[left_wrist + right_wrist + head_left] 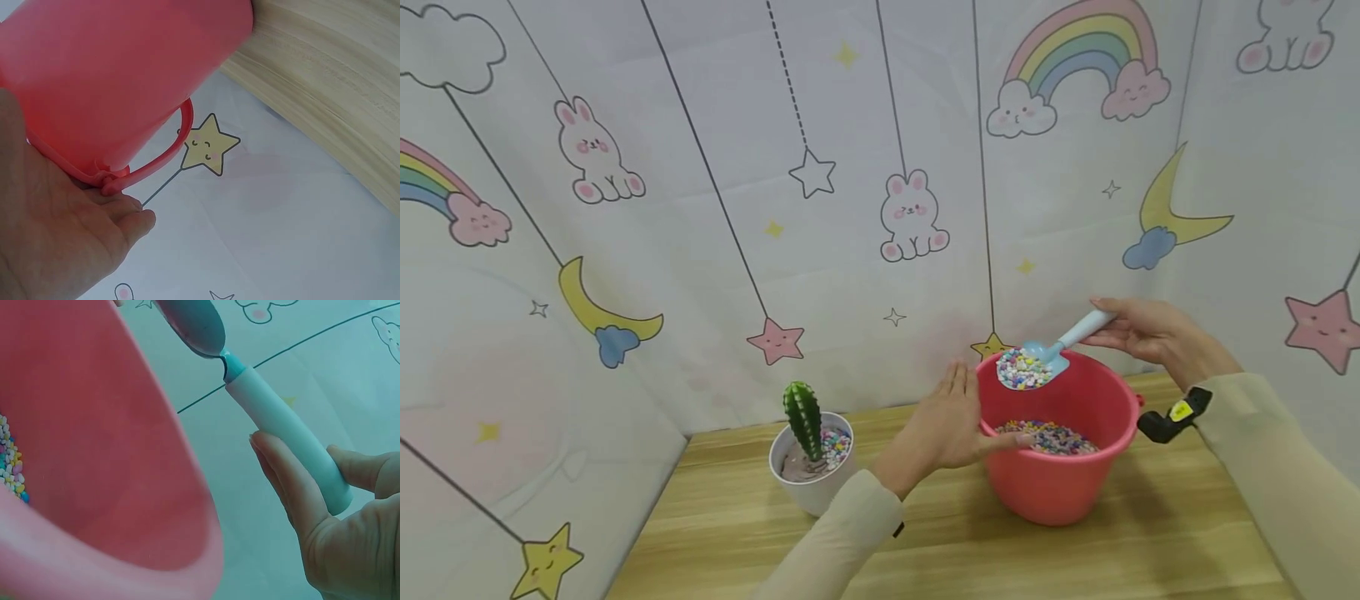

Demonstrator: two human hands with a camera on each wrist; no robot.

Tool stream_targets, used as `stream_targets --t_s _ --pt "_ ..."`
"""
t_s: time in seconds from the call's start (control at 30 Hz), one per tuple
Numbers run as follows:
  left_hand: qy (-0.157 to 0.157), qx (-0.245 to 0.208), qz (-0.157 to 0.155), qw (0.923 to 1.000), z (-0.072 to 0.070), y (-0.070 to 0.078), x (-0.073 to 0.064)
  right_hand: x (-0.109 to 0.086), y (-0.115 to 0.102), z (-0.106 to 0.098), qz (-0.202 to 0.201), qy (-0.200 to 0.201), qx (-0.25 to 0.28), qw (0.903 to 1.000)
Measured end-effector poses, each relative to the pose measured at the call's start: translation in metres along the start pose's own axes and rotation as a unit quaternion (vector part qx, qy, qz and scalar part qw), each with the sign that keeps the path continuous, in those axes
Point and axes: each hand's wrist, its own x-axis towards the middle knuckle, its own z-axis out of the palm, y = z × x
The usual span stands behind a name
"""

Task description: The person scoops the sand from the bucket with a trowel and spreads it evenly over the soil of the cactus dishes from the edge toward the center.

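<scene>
A light-blue toy shovel [1051,357] loaded with colourful pebbles [1022,369] is held over the red bucket [1048,487]. My right hand [1150,333] pinches the end of its pale handle [290,437] between thumb and fingers. Against the bucket's left side rests my left hand [943,421], its fingers straight and its thumb lying across the front rim. In the left wrist view, its fingertips [134,219] lie by the joint of the bucket's handle [156,164]. More small pebbles [1052,437] cover the bucket's bottom.
Left of the bucket, a white pot [812,496] holds a green cactus [803,419], with brown soil on one side and colourful pebbles on the other. The wooden table [722,517] meets a cloth backdrop [850,292] printed with bunnies, stars and rainbows close behind the bucket.
</scene>
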Motion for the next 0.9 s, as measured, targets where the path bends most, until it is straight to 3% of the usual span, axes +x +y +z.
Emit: stream_targets --t_s 0.2,0.7,0.9 --pt "0.004 -0.001 0.002 1.0000 0.0019 -0.0003 -0.0001 -0.0030 0.0010 0.0002 -0.008 0.014 0.000 0.9999" --pt "-0.007 0.000 -0.004 1.0000 -0.0025 0.0004 0.0006 -0.0041 -0.0001 -0.0016 -0.006 0.011 0.003 0.9999" --pt "0.002 -0.011 -0.002 0.9999 -0.0024 -0.0025 0.0006 -0.0040 -0.0003 0.0012 -0.004 0.004 -0.002 1.0000"
